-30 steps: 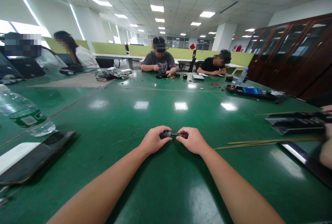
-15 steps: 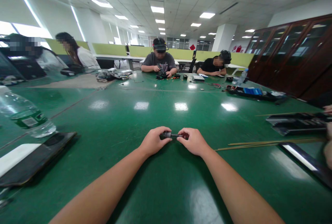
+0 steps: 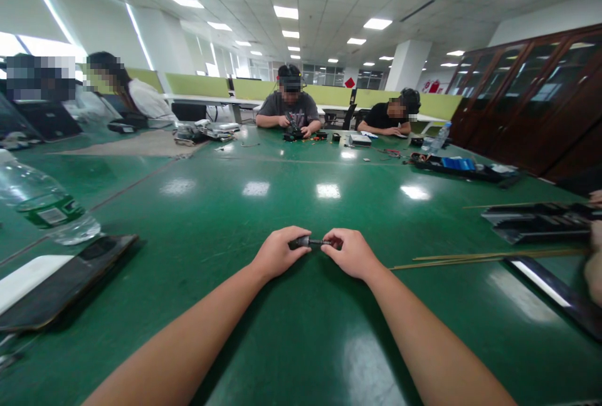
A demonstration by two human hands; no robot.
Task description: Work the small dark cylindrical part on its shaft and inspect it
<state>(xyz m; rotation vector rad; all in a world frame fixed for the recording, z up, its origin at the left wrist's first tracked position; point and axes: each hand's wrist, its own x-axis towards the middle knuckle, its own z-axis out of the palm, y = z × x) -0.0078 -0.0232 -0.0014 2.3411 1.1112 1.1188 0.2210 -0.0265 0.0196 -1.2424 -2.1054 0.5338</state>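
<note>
A small dark cylinder with a thin metal shaft (image 3: 316, 242) lies level between my two hands, just above the green tabletop or resting on it; I cannot tell which. My left hand (image 3: 281, 251) is closed around the thick cylindrical end, its thumb below and fingers above. The thumb and fingertips of my right hand (image 3: 348, 253) pinch the thin end of the shaft. A short stretch of shaft shows in the gap. Both ends of the piece are partly covered by my fingers, and its exact kind is too small to make out.
To the left stand a water bottle (image 3: 51, 208) and a phone (image 3: 84, 277) with a white object on it. Thin rods (image 3: 451, 260), a dark flat device (image 3: 545, 287) and black metal profiles (image 3: 531, 223) lie right, near another person's hand. Several people sit around the table.
The hands keep nearly the same hold on the small cylinder and shaft. The view has shifted very slightly; nothing else has visibly moved.
</note>
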